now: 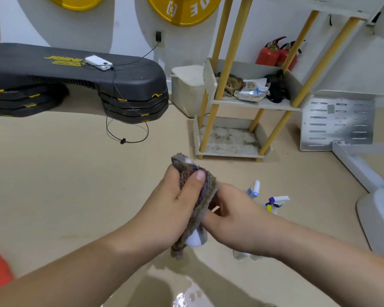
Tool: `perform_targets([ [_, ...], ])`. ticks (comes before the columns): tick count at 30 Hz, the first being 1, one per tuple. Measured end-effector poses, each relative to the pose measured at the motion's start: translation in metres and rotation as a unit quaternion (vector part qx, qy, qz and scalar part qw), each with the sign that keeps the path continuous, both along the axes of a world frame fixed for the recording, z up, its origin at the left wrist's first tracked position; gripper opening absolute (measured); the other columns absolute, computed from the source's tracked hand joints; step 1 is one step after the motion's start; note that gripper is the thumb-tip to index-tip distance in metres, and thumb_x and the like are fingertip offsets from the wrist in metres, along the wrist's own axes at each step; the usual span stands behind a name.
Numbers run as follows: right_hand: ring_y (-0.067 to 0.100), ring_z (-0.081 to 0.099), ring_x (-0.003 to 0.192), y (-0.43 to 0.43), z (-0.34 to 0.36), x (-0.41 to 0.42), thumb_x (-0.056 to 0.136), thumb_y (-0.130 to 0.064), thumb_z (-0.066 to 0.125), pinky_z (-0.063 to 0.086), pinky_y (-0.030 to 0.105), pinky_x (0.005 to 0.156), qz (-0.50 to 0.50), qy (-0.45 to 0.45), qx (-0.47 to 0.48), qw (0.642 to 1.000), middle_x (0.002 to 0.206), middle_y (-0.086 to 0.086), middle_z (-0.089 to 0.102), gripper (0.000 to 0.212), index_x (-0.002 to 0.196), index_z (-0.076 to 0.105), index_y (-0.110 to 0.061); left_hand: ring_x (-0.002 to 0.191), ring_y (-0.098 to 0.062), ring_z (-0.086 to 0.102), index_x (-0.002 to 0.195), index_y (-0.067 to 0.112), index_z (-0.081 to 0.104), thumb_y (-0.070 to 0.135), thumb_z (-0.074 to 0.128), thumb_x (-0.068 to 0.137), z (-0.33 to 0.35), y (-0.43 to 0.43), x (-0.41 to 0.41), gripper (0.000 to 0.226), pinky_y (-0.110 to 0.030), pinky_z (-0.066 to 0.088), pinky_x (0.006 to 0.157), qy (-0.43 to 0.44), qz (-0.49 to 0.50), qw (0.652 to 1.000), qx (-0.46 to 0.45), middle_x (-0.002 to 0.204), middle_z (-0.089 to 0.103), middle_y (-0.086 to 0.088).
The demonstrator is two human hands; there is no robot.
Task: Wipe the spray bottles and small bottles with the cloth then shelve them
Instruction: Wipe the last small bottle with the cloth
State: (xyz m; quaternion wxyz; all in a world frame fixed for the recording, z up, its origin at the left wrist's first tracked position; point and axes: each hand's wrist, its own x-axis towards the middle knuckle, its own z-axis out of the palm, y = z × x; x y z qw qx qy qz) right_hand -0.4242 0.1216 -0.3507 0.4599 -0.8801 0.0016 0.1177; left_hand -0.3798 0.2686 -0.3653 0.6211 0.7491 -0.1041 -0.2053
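Observation:
A grey-brown striped cloth (203, 196) is wrapped around a small white bottle (194, 240), whose bottom end and top tip show beyond the cloth. My left hand (175, 207) grips the cloth around the bottle, thumb on top. My right hand (237, 218) holds the bottle's lower part from the right, its fingertips hidden behind the cloth. Two spray bottles stand on the floor behind my right hand: one with a white and blue head (254, 189), one with a white, purple and yellow trigger (276, 202). A white shelf unit (231, 149) with yellow legs stands further back.
The shelf's middle tier holds rags and a wipes packet (252, 90). A white bin (186, 89) stands left of it. Black stacked step platforms (75, 85) with a cable are at the left. A white metal bracket (339, 120), chair base (377, 209) and wet floor patch (186, 295) are nearby.

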Motion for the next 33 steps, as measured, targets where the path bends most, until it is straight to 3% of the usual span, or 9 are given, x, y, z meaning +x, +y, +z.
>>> perform_targets([
  [3,0.004,0.052,0.057,0.006,-0.002,0.003,0.097,-0.026,0.059,0.038,0.015,0.055,-0.021,-0.045,-0.048,0.998,0.062,-0.017,0.058,0.016,0.084,0.052,-0.029,0.087,-0.015,0.078,0.104,0.024,0.067,0.051,0.058,0.101,0.008,-0.004,0.003,0.030,-0.041,0.062,0.083,0.055,0.049,0.996,-0.051,0.092,0.079,-0.001],
  [7,0.019,0.053,0.076,0.012,0.002,0.002,0.093,-0.045,0.056,0.037,0.034,0.060,-0.001,-0.068,-0.270,0.960,0.081,-0.007,0.057,0.023,0.090,0.045,-0.026,0.051,-0.021,0.071,0.104,0.015,0.068,0.049,0.063,0.100,0.013,-0.016,0.002,0.034,-0.026,0.052,0.043,0.231,0.133,0.960,-0.089,0.071,0.075,-0.007],
  [9,0.021,0.049,0.077,0.013,0.000,0.002,0.092,-0.043,0.056,0.033,0.036,0.059,0.018,-0.074,-0.317,0.945,0.082,-0.007,0.055,0.025,0.088,0.040,-0.023,0.067,-0.026,0.077,0.106,0.015,0.069,0.052,0.057,0.103,0.003,-0.020,0.000,0.039,-0.038,0.063,0.060,0.236,0.128,0.961,-0.066,0.080,0.078,-0.009],
  [11,0.018,0.047,0.065,0.006,-0.006,0.007,0.093,-0.032,0.060,0.037,0.033,0.057,0.002,-0.034,-0.212,0.977,0.070,-0.007,0.053,0.024,0.081,0.044,-0.017,0.083,-0.024,0.079,0.105,0.018,0.069,0.050,0.050,0.106,-0.009,-0.020,-0.002,0.038,-0.047,0.063,0.086,0.170,0.111,0.979,-0.028,0.090,0.080,-0.007],
  [15,0.017,0.050,0.071,-0.022,-0.011,0.017,0.101,-0.022,0.064,0.040,0.037,0.066,-0.045,0.096,0.113,0.988,0.078,0.004,0.061,0.026,0.096,0.064,0.003,0.095,-0.014,0.076,0.105,0.024,0.068,0.041,0.040,0.111,-0.007,-0.014,0.003,0.034,-0.041,0.059,0.094,0.066,0.091,0.994,-0.015,0.099,0.079,0.002],
  [22,0.033,0.060,0.111,-0.031,-0.007,0.010,0.101,-0.030,0.055,0.042,0.062,0.106,0.055,0.175,0.296,0.937,0.119,0.020,0.068,0.043,0.121,0.065,0.006,0.101,-0.031,0.077,0.119,0.016,0.070,0.057,0.048,0.104,0.009,-0.001,0.000,0.049,-0.056,0.056,0.100,0.197,0.010,0.974,-0.114,0.108,0.080,-0.011],
  [25,0.030,0.062,0.100,-0.022,-0.006,0.008,0.104,-0.030,0.057,0.045,0.045,0.090,0.047,0.151,0.261,0.952,0.113,0.028,0.070,0.044,0.122,0.062,0.010,0.087,-0.026,0.078,0.109,0.010,0.070,0.049,0.053,0.103,0.014,0.003,0.003,0.043,-0.037,0.061,0.078,0.190,-0.002,0.972,-0.136,0.099,0.080,-0.013],
  [28,0.007,0.057,0.062,-0.008,-0.001,0.004,0.104,-0.030,0.062,0.044,0.019,0.060,-0.016,0.115,0.163,0.980,0.070,-0.004,0.068,0.028,0.095,0.067,-0.004,0.077,-0.023,0.078,0.092,0.016,0.070,0.047,0.057,0.103,0.010,-0.001,0.006,0.036,-0.031,0.057,0.068,0.142,0.043,0.985,-0.093,0.085,0.080,-0.009],
  [33,0.016,0.058,0.069,0.002,-0.003,0.005,0.087,-0.047,0.067,0.049,0.035,0.060,-0.018,-0.053,-0.241,0.969,0.074,-0.007,0.061,0.030,0.086,0.048,-0.023,0.076,-0.028,0.078,0.095,0.018,0.074,0.048,0.061,0.102,-0.004,-0.006,0.000,0.033,-0.037,0.062,0.065,0.135,0.094,0.986,-0.037,0.088,0.080,-0.010],
])
